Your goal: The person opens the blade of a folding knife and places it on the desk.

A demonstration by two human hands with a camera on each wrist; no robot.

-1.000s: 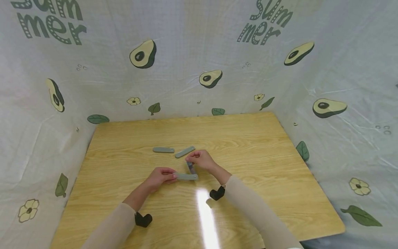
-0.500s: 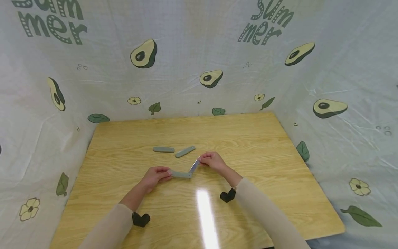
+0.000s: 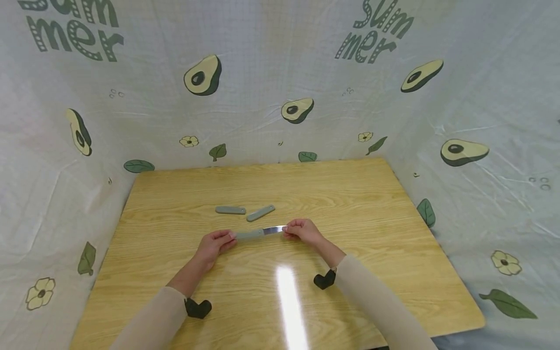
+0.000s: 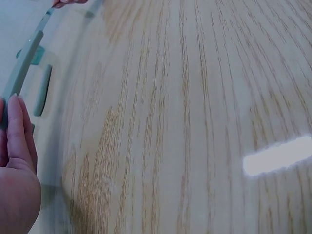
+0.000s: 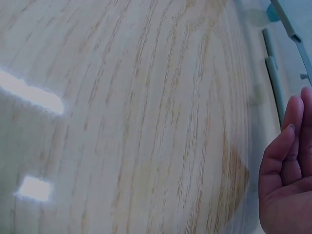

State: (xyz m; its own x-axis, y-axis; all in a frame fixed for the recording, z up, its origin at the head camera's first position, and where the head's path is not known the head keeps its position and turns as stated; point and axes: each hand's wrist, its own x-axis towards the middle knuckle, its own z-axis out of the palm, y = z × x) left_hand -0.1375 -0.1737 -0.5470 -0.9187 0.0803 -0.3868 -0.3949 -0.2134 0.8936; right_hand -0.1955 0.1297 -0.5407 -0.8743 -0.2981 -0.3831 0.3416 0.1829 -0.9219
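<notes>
Now held the open knife (image 3: 261, 233) nearly straight over the table (image 3: 350, 204), lengthwise from left to right, pinching its handle (image 3: 249, 235) in the left hand (image 3: 213, 247) and, just as close, its blade (image 3: 273, 230) in the right hand (image 3: 306, 232).

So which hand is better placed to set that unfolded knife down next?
The left hand, I'd say: it grips the knife handle, likely the safer end to lower it by, while the right hand pinches the blade near its tip.

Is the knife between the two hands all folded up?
No, the folding knife has its shiny blade out, stretching from the grey-green handle to the right hand.
</notes>
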